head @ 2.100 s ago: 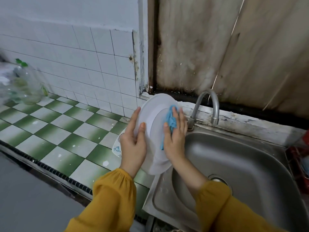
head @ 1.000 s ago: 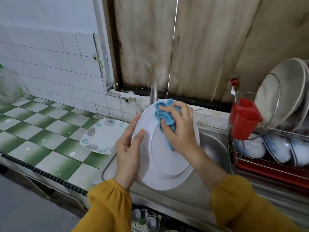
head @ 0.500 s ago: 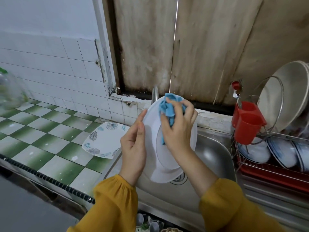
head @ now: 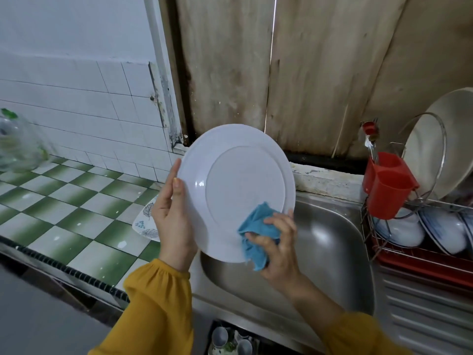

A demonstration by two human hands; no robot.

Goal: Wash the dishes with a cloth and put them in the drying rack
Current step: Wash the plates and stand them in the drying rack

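The cloth point(head: 258, 234) has slid from the top of the plate point(head: 238, 185) to its lower edge, above the sink point(head: 332, 242); the right hand point(head: 280, 243) pinches it bunched in curled fingers point(head: 277, 217), and the left hand point(head: 174, 221) grips the rim. Best to wipe all round, holding firm

Both forearms, in mustard-yellow sleeves point(head: 158, 303), rise from the bottom of the frame: the left hand point(head: 174, 221) grips the left rim of the white plate point(head: 238, 188), thumb lying along its edge, while the right hand point(head: 279, 248) bunches the blue cloth point(head: 256, 233) in curled fingers against the plate's lower right rim.
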